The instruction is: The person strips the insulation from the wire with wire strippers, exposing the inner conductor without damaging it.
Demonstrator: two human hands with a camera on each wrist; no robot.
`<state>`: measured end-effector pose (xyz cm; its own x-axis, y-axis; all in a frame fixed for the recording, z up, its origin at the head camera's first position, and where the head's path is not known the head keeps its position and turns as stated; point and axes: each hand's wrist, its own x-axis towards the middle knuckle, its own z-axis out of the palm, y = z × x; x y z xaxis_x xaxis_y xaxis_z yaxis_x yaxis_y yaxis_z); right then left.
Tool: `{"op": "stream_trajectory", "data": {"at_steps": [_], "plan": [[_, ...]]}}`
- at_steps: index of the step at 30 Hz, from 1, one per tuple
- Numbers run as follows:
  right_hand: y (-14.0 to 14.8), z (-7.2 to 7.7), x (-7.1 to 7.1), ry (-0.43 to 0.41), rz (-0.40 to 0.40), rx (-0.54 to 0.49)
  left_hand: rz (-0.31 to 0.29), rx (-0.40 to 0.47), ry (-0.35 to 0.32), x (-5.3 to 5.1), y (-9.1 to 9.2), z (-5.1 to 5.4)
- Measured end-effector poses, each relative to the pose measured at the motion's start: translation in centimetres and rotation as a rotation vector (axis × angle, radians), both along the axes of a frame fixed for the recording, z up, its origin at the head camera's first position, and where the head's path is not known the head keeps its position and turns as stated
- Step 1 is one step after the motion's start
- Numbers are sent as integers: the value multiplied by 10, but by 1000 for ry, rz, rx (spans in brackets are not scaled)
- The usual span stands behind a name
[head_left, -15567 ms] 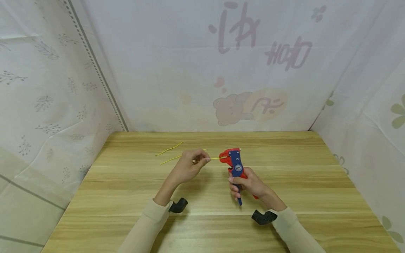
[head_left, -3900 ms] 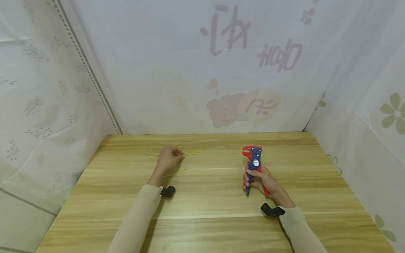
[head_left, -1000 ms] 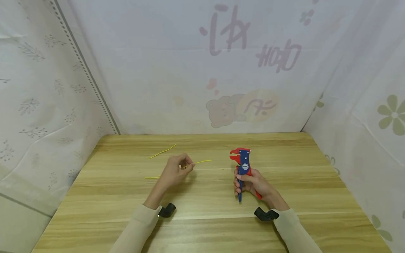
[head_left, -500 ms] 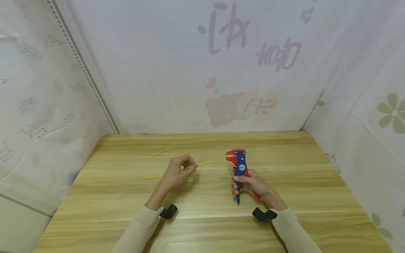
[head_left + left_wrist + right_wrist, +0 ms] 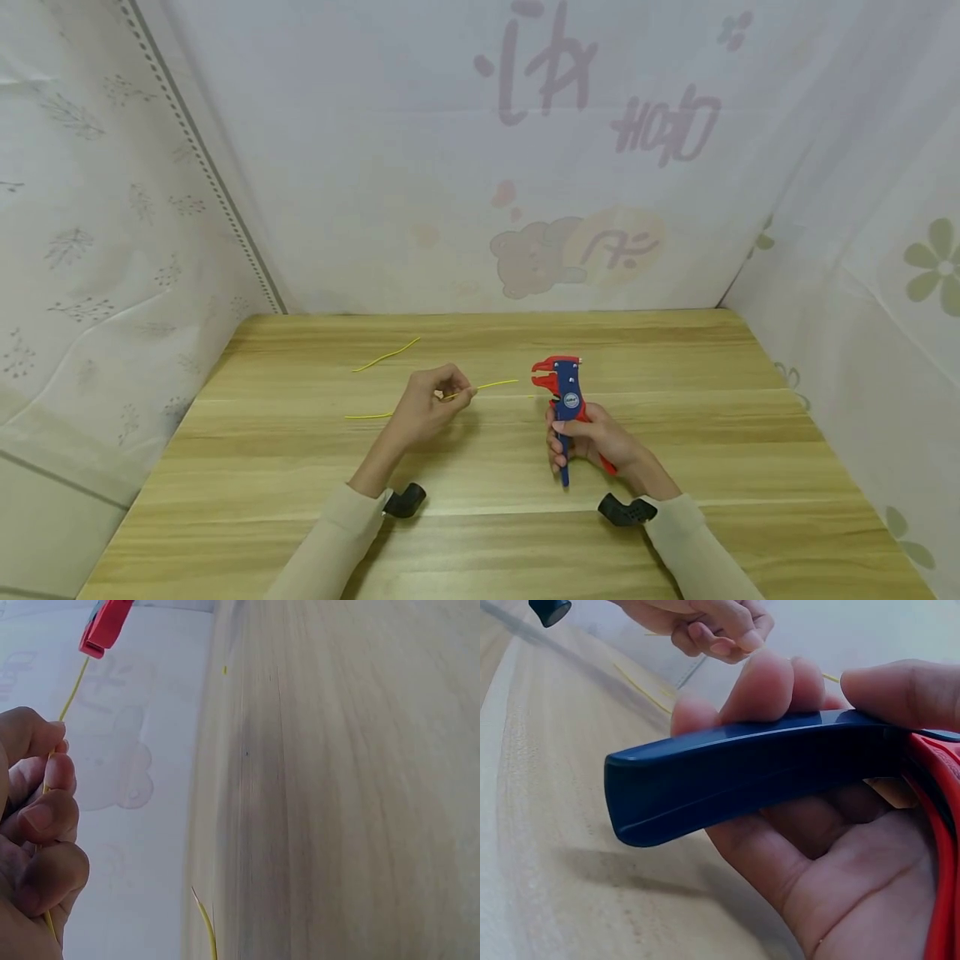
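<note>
My left hand [image 5: 427, 404] pinches a thin yellow wire [image 5: 497, 384] between thumb and fingertips; its free end points right, toward the wire stripper. My right hand [image 5: 596, 437] is wrapped round the handles of the red and blue wire stripper [image 5: 567, 383]. The stripper's red jaws face left and stand apart, with a small gap to the wire's end in the head view. In the right wrist view, my fingers curl over the blue handle [image 5: 742, 776]. A second yellow wire [image 5: 367, 417] lies partly behind my left hand; its end [image 5: 198, 898] looks bare in the left wrist view.
Another yellow wire [image 5: 386, 355] lies farther back on the wooden table [image 5: 480, 542]. A tiny yellow scrap [image 5: 225, 670] rests on the table near the stripper. Patterned white cloth [image 5: 420, 167] closes off the back and sides.
Since 3.9 s ago my left hand has lifted a wire from the table and carried it right. My right hand has moved the stripper left, so the wire's end and the jaws are closer.
</note>
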<state>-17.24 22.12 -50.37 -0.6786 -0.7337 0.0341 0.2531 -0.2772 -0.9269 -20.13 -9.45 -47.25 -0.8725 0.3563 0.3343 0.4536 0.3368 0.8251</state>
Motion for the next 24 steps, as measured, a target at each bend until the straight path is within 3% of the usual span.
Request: {"op": "stream_trajectory", "data": {"at_steps": [24], "plan": [[-6, -7, 3, -2, 50, -22, -4, 5, 5, 2, 7, 0]]}}
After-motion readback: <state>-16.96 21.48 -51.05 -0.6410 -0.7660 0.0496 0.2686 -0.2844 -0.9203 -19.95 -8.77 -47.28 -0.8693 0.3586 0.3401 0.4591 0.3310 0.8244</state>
